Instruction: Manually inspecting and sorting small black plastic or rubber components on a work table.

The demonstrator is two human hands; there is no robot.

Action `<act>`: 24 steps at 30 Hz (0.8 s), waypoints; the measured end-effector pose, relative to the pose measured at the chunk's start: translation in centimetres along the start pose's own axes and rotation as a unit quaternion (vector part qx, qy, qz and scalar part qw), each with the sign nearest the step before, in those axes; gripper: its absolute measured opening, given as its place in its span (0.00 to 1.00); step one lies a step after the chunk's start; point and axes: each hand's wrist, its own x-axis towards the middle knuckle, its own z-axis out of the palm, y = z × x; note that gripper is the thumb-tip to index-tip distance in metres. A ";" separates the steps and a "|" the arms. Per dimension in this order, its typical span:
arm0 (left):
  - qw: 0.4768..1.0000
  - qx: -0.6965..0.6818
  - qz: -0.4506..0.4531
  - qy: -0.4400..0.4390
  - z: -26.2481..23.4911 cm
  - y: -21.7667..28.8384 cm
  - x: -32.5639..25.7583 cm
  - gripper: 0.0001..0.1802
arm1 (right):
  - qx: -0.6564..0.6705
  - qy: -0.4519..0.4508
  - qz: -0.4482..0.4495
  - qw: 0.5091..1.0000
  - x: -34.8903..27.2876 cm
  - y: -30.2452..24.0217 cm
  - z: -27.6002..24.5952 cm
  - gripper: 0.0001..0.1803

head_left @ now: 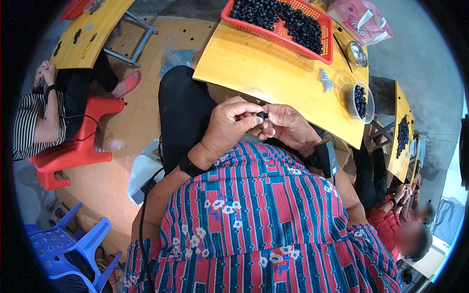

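Observation:
Above my lap, close to the table's near edge, both hands meet around a small black rounded part [263,115]. My left hand [228,123] pinches it between thumb and fingertips. From the other side, my right hand [291,126] closes its thumb and fingers on the same part. The fingers cover most of it, so its exact kind does not show. On the yellow table [264,63] in front of me, a red plastic basket [288,40] holds many black rounded pieces. A small pile of shiny metal pieces [325,80] lies to the right.
A clear tub of black pieces [360,101], a metal bowl [357,53], a thin dark rod [343,52] and a pink bag [360,22] stand or lie at the right. A bag of metal pieces [177,61] rests on the floor. Other people sit at both sides.

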 end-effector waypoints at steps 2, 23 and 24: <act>1.000 -0.002 -0.010 -0.002 0.1 -0.3 0.0 0.09 | -0.010 -0.010 -0.006 1.000 0.1 0.1 0.0 0.15; 0.967 -0.191 -0.122 -0.112 0.7 -1.2 -0.2 0.27 | -0.258 0.042 -0.046 0.964 0.4 0.0 1.3 0.12; 0.965 -0.200 -0.130 -0.112 0.6 -1.3 -0.3 0.26 | -0.261 0.042 -0.046 0.963 0.5 0.2 1.2 0.12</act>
